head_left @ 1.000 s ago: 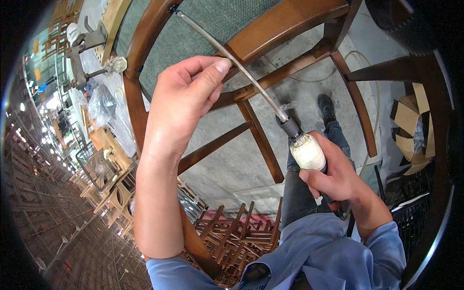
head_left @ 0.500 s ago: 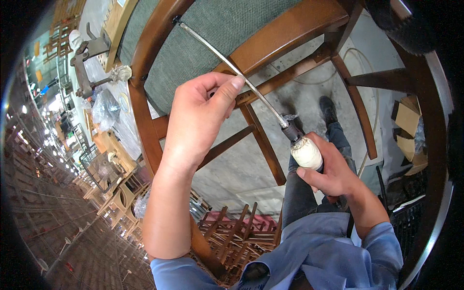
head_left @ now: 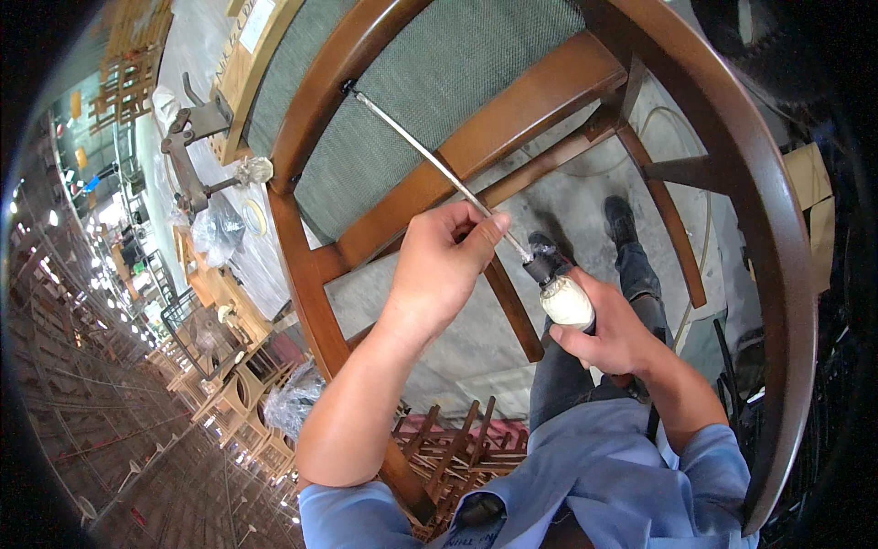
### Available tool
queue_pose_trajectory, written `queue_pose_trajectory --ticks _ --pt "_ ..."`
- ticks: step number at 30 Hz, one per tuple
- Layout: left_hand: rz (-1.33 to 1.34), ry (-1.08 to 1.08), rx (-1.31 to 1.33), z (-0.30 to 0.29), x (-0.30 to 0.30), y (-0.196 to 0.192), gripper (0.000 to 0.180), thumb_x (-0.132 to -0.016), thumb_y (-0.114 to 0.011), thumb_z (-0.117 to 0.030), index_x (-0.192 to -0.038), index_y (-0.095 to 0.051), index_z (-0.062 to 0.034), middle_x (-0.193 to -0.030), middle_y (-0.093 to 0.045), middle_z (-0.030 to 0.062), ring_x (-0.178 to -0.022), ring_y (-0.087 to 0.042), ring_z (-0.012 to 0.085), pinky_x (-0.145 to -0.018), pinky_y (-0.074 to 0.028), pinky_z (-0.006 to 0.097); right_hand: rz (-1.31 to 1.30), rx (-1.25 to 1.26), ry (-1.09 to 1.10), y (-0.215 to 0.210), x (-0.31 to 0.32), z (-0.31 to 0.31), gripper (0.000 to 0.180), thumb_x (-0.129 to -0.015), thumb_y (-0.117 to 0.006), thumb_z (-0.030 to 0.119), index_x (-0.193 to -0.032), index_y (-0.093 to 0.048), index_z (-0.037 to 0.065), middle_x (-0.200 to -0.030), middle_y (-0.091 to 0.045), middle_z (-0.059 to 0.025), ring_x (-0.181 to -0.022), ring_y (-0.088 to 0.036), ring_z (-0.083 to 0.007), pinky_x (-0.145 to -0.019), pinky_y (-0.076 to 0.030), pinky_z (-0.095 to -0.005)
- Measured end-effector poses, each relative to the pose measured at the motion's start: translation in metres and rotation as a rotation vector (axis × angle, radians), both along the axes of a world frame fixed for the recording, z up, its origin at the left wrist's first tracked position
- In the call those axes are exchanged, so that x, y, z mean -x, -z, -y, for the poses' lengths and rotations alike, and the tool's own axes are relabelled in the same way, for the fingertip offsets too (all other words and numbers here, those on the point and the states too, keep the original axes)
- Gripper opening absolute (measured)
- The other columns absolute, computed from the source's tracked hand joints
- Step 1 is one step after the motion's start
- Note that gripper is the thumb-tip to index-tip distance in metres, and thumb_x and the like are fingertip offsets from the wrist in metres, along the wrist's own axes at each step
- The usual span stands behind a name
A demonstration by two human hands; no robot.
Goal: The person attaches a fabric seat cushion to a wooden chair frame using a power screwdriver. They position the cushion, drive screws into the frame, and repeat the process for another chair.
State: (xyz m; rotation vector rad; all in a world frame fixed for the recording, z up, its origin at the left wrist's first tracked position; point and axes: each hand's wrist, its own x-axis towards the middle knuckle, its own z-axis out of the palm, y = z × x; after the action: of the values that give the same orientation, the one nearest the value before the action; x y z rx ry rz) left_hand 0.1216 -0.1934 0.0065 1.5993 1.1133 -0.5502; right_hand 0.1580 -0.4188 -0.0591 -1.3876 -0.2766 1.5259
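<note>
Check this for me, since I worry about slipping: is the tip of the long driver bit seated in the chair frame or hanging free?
Seated, apparently: the bit ends against the wooden chair frame at a dark spot; whether it engages a screw cannot be told.

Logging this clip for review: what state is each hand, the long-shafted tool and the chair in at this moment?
Left hand: fingers pinched around the tool's thin shaft, partway along it.
Right hand: closed around the tool's white-wrapped body.
Long-shafted tool: held slanting, tip set against the frame by the seat.
Wooden chair: raised and tilted, green woven seat facing the camera.
</note>
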Motion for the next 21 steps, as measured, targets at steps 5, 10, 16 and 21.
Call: queue_pose_trajectory --ticks 5,10,16,21 --pt "-0.024 -0.041 0.065 0.002 0.002 -0.001 0.028 -0.099 -0.069 -0.024 -0.09 -0.068 0.0025 -0.07 -0.057 -0.0021 -0.063 -0.046 0.0061 -0.056 -0.037 0.027 -0.099 0.03 -0.035 -0.004 -0.003 -0.001 0.034 -0.08 -0.074 0.019 -0.104 -0.057 0.002 -0.08 -0.067 -0.0112 -0.073 -0.067 -0.0224 -0.068 -0.051 -0.0363" --pt "-0.021 -0.048 0.103 0.009 0.002 0.002 0.03 -0.099 -0.07 -0.026 -0.097 -0.07 0.0037 -0.072 -0.06 -0.0011 -0.065 -0.047 0.0059 -0.057 -0.038 0.026 -0.075 -0.009 -0.003 -0.003 -0.001 -0.001 0.035 -0.08 -0.074 0.019 -0.104 -0.055 0.002 -0.078 -0.065 -0.0116 -0.071 -0.066 -0.0233 -0.066 -0.05 -0.037" --pt "-0.034 -0.018 0.121 0.008 0.003 0.002 0.03 -0.099 -0.07 -0.026 -0.096 -0.07 0.0042 -0.071 -0.059 -0.0012 -0.065 -0.047 0.006 -0.057 -0.038 0.026 -0.047 -0.04 0.021 -0.002 -0.006 -0.008 0.035 -0.08 -0.074 0.018 -0.104 -0.055 0.001 -0.078 -0.064 -0.0127 -0.071 -0.066 -0.0247 -0.065 -0.049 -0.0375" --pt "-0.036 -0.016 0.121 0.004 0.003 -0.001 0.03 -0.099 -0.069 -0.026 -0.093 -0.07 0.0032 -0.069 -0.058 -0.0015 -0.063 -0.046 0.0061 -0.056 -0.037 0.027 -0.05 -0.052 0.025 0.001 -0.002 -0.01 0.035 -0.08 -0.073 0.017 -0.105 -0.055 0.002 -0.078 -0.064 -0.0125 -0.072 -0.066 -0.0246 -0.067 -0.049 -0.0371"
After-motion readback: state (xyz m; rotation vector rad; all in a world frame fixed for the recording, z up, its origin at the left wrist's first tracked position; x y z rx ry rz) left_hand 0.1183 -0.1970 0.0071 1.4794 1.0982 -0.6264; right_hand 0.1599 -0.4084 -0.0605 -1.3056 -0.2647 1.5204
